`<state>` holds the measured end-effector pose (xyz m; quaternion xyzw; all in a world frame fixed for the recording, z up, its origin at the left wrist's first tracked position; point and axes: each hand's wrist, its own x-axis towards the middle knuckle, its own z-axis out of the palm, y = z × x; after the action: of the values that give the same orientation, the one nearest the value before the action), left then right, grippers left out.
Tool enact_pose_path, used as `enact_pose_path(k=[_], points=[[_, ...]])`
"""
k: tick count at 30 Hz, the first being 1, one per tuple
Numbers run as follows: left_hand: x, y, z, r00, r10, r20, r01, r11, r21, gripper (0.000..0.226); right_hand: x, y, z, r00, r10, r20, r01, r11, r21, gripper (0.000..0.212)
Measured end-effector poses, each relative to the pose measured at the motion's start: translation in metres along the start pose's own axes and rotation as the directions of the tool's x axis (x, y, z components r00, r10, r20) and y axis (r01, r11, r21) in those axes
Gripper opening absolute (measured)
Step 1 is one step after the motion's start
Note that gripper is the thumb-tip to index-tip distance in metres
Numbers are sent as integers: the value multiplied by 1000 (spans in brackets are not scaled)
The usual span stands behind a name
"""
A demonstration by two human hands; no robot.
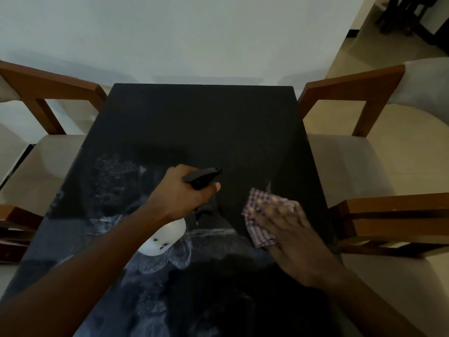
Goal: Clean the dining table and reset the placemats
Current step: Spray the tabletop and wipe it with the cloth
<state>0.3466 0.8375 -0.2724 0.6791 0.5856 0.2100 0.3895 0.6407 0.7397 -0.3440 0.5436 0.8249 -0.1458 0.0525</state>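
1. The surface is what you are cleaning. It is a dark rectangular top whose long axis runs straight away from you. Pale wet streaks and spray blotches cover its near half and left side, while the far half looks dry and matt.
2. The checked cloth lies flat on the surface in the near half. It is close to the right edge and touches the right end of the streaks.
3. Your right grip rests on the cloth with the fingers straight and spread. It presses the cloth down and does not curl round it.
4. Your left grip is closed round the neck of the spray bottle, with the forefinger by the trigger. The white body hangs below the hand, over the streaks. The black nozzle points away from you and a little right, toward the dry far half. You cannot tell whether the bottle touches the surface.
5. Most of the wet lies left of the cloth and nearer to you, so the right grip is the one placed to wipe it. That stroke would probably run leftward across the short axis, and your left forearm and the bottle sit over that path. They likely need to lift clear first.
6. Cleaning looks about midway. No placemats are in view, so the reset seems not yet begun.
7. A left chair and a right chair, both wooden-framed with pale seats, flank the long sides. A pale wall closes the far end.
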Motion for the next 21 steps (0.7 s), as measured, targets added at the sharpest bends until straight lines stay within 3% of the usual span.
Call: enact_pose_path(k=[4,7,11,16,18,21], points=[[-4,3,-1,1000,5,-6,-5,1000,-15,31,33,47,-18,947,321,-13,-320,946,53,67],[-5,5,-2,1000,3,11,-3,1000,-27,29,83,30,-26,916,400,-37,-394,912,113,65],[-10,5,-7,998,-31,-62,26,997,-78,31,100,-59,-11,981,181,-71,-175,981,83,69],[-29,-22,-44,978,-172,-117,136,955,-263,21,23,-115,19,990,-126,-62,132,987,89,70],[-44,-44,-65,973,-198,-118,163,954,-250,19,4,-96,25,985,-146,-92,150,988,38,71],[-68,-77,-93,976,-203,-86,188,971,-151,24,13,-54,18,995,0,-96,-2,1000,-18,70]])
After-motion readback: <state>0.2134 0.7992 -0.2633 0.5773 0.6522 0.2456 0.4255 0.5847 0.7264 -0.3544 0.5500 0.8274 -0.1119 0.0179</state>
